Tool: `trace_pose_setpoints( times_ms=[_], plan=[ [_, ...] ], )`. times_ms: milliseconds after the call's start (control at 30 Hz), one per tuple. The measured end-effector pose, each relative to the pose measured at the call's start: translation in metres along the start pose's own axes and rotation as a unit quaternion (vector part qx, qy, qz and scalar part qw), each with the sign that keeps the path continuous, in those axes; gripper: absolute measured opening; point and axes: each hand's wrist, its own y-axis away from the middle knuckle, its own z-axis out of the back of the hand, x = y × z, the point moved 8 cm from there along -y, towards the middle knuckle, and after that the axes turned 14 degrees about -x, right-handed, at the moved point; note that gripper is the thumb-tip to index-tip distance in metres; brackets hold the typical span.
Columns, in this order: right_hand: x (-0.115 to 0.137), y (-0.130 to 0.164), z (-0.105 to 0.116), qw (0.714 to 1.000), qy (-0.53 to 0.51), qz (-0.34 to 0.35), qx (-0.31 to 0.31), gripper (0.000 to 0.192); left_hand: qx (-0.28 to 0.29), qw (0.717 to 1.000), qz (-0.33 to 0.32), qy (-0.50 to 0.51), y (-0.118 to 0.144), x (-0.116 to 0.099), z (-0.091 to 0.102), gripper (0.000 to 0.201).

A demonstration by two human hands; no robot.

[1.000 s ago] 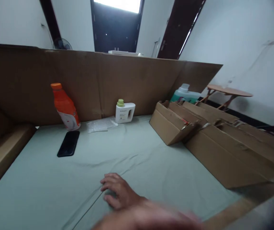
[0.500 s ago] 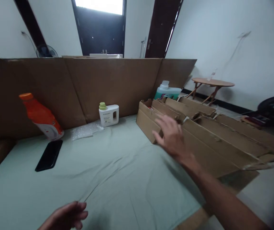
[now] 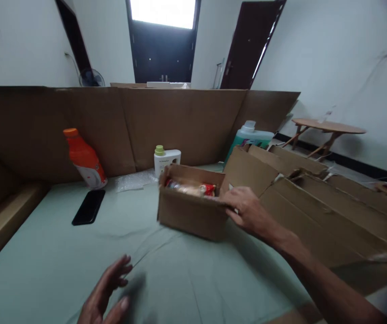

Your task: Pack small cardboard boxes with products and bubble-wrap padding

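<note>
My right hand (image 3: 243, 206) grips small cardboard box (image 3: 189, 216) at its 3 o'clock end, fingers closed on rim. Box at my 12 o'clock; red packaging (image 3: 208, 189) shows inside, blurred. Cannot tell whether base touches green cloth (image 3: 166, 274). My left hand (image 3: 105, 290), fingers parted, slightly curled, at box's 7 o'clock. Black phone (image 3: 88, 207) at my 11, cartons (image 3: 308, 220) at 2.

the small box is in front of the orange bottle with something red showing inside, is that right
Only the bottle is wrong: in the head view, the small box is in front of the white bottle, partly hiding it, with something red showing inside.
</note>
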Motion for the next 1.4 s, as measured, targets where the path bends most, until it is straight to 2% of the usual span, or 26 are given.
trace_pose_setpoints(
  times_ms=[67,100,167,233,300,367,433,533,600,667,800,1033,1133,1267,1400],
  plan=[
    [0.041,0.013,0.009,0.994,-0.091,0.063,-0.026,0.026,-0.044,0.997,-0.04,-0.054,-0.004,-0.006,0.001,0.076],
    [0.056,0.021,0.013,0.989,-0.12,0.083,-0.036,0.026,-0.048,0.994,-0.055,-0.079,-0.005,-0.007,-0.001,0.081],
    [0.07,0.037,0.023,0.982,-0.15,0.085,-0.072,0.029,-0.036,0.99,-0.068,-0.116,-0.005,-0.004,-0.004,0.082],
    [0.06,0.054,0.032,0.979,-0.157,0.034,-0.128,0.049,-0.031,0.989,-0.063,-0.134,-0.004,0.002,-0.003,0.075],
    [0.037,0.073,0.027,0.973,-0.164,-0.05,-0.156,0.063,-0.044,0.988,-0.049,-0.14,-0.004,0.007,0.003,0.07],
    [0.017,0.089,0.001,0.963,-0.2,-0.132,-0.121,0.064,-0.051,0.987,-0.043,-0.144,-0.004,0.008,0.006,0.072],
    [0.013,0.101,-0.039,0.945,-0.255,-0.198,-0.044,0.061,-0.044,0.987,-0.059,-0.141,-0.006,0.004,0.005,0.074],
    [0.03,0.106,-0.094,0.911,-0.315,-0.259,0.056,0.049,-0.028,0.988,-0.096,-0.118,-0.01,-0.006,-0.003,0.068],
    [0.043,0.105,-0.115,0.895,-0.333,-0.286,0.076,0.046,-0.021,0.988,-0.105,-0.107,-0.011,-0.008,-0.009,0.062],
    [0.049,0.103,-0.124,0.881,-0.346,-0.315,0.066,0.047,-0.022,0.988,-0.111,-0.101,-0.01,-0.007,-0.013,0.063],
    [0.051,0.107,-0.127,0.861,-0.36,-0.357,0.043,0.043,-0.053,0.988,-0.113,-0.089,-0.005,-0.004,-0.016,0.068],
    [0.06,0.108,-0.122,0.85,-0.367,-0.376,0.036,0.046,-0.075,0.987,-0.099,-0.098,-0.002,-0.001,-0.015,0.061],
    [0.06,0.103,-0.119,0.852,-0.358,-0.381,0.009,0.047,-0.06,0.986,-0.1,-0.116,-0.017,-0.005,-0.018,0.057],
    [0.052,0.098,-0.12,0.862,-0.316,-0.395,-0.029,0.044,-0.015,0.988,-0.107,-0.113,-0.05,-0.014,-0.036,0.042],
    [0.042,0.102,-0.127,0.869,-0.313,-0.382,-0.011,0.043,-0.021,0.991,-0.093,-0.097,-0.065,-0.009,-0.047,0.037]
  ],
)
